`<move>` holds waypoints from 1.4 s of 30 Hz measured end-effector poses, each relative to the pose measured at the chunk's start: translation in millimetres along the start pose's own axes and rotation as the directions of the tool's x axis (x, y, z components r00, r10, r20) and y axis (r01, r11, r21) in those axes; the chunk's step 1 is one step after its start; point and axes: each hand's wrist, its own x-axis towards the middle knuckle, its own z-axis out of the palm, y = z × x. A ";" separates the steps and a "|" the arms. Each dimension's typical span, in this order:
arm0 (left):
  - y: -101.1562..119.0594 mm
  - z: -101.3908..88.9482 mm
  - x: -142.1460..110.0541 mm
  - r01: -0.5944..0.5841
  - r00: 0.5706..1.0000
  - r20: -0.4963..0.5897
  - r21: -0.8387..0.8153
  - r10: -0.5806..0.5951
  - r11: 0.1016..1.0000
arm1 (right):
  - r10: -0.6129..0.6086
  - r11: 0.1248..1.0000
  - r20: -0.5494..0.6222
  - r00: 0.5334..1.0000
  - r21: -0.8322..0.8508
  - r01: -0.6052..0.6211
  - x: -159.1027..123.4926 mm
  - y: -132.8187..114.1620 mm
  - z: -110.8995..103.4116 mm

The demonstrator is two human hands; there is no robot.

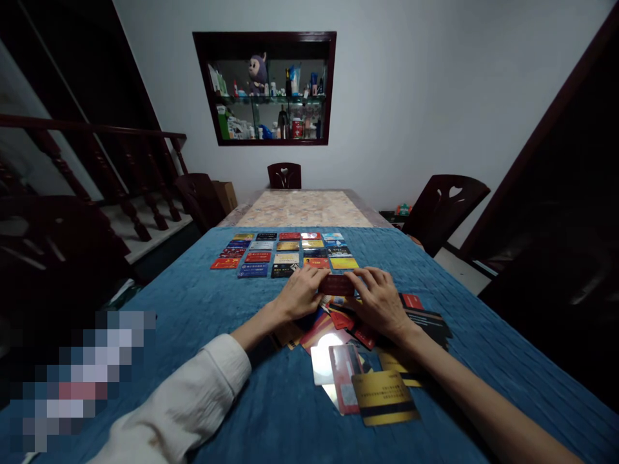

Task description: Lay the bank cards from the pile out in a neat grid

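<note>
Between my two hands is a dark red card [337, 285], held up over the table by its short ends. My left hand [300, 293] pinches its left end, and my right hand [380, 299] grips the right end. Under and around my hands lies a loose heap of cards, among them a red card [362, 335], a black card [428, 325] and a gold card [385, 398] with a dark stripe. Farther off, several cards lie face up in neat columns, with a blue card [253, 270] and a yellow card [344, 263] in the nearest part.
A blue cloth [203, 309] covers the near part of the table; beyond it shows a patterned tabletop [304, 207]. Dark wooden chairs stand around, one at the right [447, 206]. A wall niche [271, 90] holds bottles and a plush toy. A railing [97, 127] runs along the left.
</note>
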 end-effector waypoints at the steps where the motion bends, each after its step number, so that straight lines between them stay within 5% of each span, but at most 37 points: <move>1: 0.5 -0.2 -1.5 -0.003 1.000 -0.004 0.024 0.003 1.000 | 0.000 1.000 0.007 1.000 0.006 0.000 0.2 -0.7 0.1; 15: -8.6 -4.7 -16.6 -0.092 0.991 -0.070 0.256 0.113 0.962 | -0.029 0.997 0.050 0.998 0.079 0.025 9.0 -6.8 -1.2; 31: -35.2 -28.0 -33.7 0.046 0.998 0.023 0.286 -0.055 0.957 | -0.059 0.974 0.204 0.977 0.227 0.011 44.6 -16.6 24.4; 42: -72.2 -59.2 -39.4 0.125 0.983 0.088 0.310 -0.159 0.942 | -0.047 0.970 0.338 0.940 0.239 -0.037 96.9 -37.0 50.1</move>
